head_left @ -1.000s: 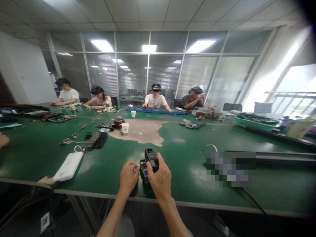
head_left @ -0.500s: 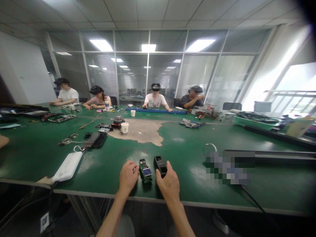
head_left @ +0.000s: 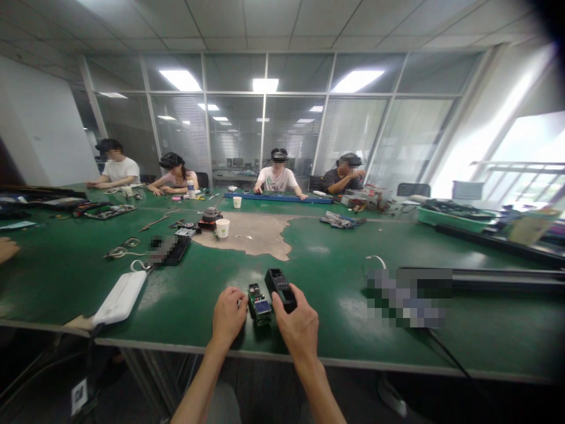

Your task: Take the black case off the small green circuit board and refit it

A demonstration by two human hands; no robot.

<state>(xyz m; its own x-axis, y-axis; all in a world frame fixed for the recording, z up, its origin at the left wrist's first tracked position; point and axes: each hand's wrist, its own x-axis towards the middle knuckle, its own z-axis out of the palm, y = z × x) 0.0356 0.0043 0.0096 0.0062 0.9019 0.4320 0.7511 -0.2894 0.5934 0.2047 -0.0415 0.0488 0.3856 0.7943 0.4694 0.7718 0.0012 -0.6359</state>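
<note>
A black plastic casing with cut-out openings is gripped between the thumb and fingers of my right hand, tilted above the green table. To its left stands a green circuit board assembly with a small bluish display, its boards stacked in layers. My left hand rests just left of that assembly, its fingers curled and closed. Whether those fingers hold something small is hidden from me.
A white power strip and a dark device lie to the left. Beyond are a paper cup and a worn tan patch. Gloves and a long black bar lie right. Several people sit across the table.
My right hand has closed on the black casing and lifted it slightly, bringing it left toward the circuit board assembly. My left hand has stayed nearly still.
</note>
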